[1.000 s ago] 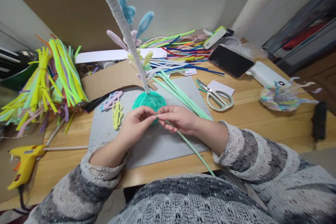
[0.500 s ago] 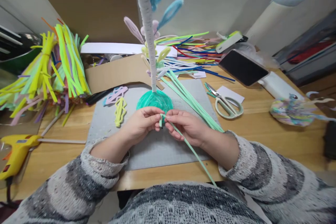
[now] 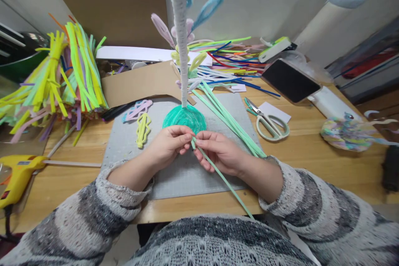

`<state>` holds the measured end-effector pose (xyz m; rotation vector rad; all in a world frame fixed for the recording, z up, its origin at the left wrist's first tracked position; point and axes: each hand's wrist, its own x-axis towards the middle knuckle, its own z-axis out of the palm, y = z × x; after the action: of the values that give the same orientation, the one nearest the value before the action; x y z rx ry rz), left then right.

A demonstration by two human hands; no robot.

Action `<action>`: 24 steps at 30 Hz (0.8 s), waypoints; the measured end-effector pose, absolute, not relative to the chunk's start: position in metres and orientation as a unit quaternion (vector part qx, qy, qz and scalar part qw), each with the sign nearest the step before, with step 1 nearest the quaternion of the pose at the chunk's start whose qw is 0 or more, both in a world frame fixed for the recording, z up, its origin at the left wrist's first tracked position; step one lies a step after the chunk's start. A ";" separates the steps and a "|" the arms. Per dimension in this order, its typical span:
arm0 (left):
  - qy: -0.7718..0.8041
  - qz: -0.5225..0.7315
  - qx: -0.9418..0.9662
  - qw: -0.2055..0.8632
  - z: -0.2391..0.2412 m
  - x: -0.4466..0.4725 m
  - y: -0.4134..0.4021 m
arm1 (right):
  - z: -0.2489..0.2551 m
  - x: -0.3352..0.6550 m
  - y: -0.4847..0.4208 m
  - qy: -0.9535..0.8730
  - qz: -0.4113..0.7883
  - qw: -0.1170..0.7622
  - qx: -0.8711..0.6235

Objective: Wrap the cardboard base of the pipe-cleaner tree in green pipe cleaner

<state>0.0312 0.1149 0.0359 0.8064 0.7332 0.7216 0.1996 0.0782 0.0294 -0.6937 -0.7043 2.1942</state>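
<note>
A mint-green pipe cleaner [image 3: 229, 183] is pinched between both hands, its short end folded over at the fingertips and its long end trailing toward my lap. My left hand [image 3: 173, 144] grips the folded end with thumb and forefinger. Close against it, my right hand [image 3: 220, 149] pinches the same strand. Just beyond them stands a white wrapped stem [image 3: 178, 25] on a round green base [image 3: 170, 117], with blue, pink and yellow loops attached. A yellow wavy shape [image 3: 143, 129] and a pink-blue one [image 3: 137, 110] lie left of the base.
On the grey mat [image 3: 124, 174], several mint pipe cleaners [image 3: 229, 120] lie at right. Scissors [image 3: 269, 124] and a phone [image 3: 291, 80] sit farther right. A yellow glue gun [image 3: 20, 172] is at left, below pipe cleaner bundles [image 3: 77, 66]. Cardboard [image 3: 140, 81] lies behind.
The folded short end of the mint pipe cleaner now lies closer to the long strand between my fingertips. The view has shifted slightly; both hands keep their pinch.
</note>
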 end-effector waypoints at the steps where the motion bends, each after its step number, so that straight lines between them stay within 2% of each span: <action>1: 0.339 0.340 0.375 0.793 0.036 0.031 0.115 | 0.029 0.200 0.078 -0.271 0.857 0.354 -0.259; 9: 0.354 0.367 0.381 0.771 0.036 0.032 0.115 | 0.025 0.202 0.076 -0.203 0.904 0.297 -0.233; 17: 0.384 0.344 0.425 0.744 0.037 0.034 0.109 | 0.029 0.197 0.077 -0.237 0.856 0.361 -0.284; 21: 0.416 0.377 0.451 0.693 0.037 0.034 0.106 | 0.033 0.197 0.076 -0.296 0.817 0.377 -0.321; 24: 0.421 0.382 0.433 0.700 0.039 0.034 0.105 | 0.035 0.198 0.075 -0.343 0.779 0.390 -0.350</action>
<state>0.0339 0.1047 0.0385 0.9641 0.9374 0.8506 0.1977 0.0746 0.0347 -0.8898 -0.8710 1.9807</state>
